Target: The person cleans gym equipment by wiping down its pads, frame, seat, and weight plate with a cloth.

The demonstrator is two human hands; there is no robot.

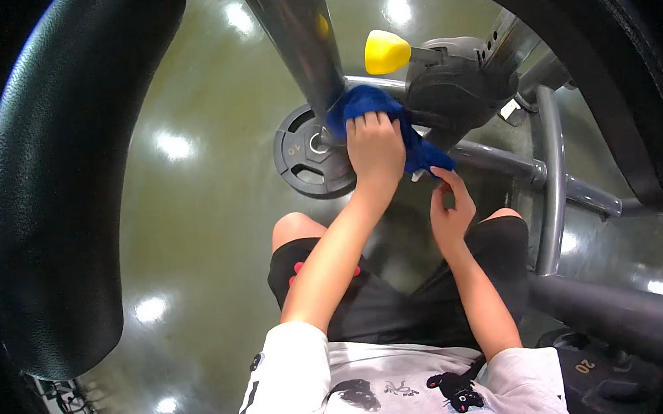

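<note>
A blue cloth (370, 100) is bunched against the lower end of a grey metal post (297, 40). My left hand (376, 146) presses on the cloth, its fingers bent over it. The cloth's lower end hangs to the right, where the fingertips of my right hand (452, 205) touch it, with thumb and index finger curled close together. Just left of my left hand, a grey weight plate marked 10 (294, 149) sits at the foot of the post. Above and to the right of the cloth is a yellow knob (387, 51) on a dark grey housing (454, 87).
A black padded cushion (53, 188) fills the left side. Grey frame tubes (553, 184) cross the right, with a black curved part (588, 35) above. A plate marked 20 (601, 373) lies at lower right. Below my hands are my knees.
</note>
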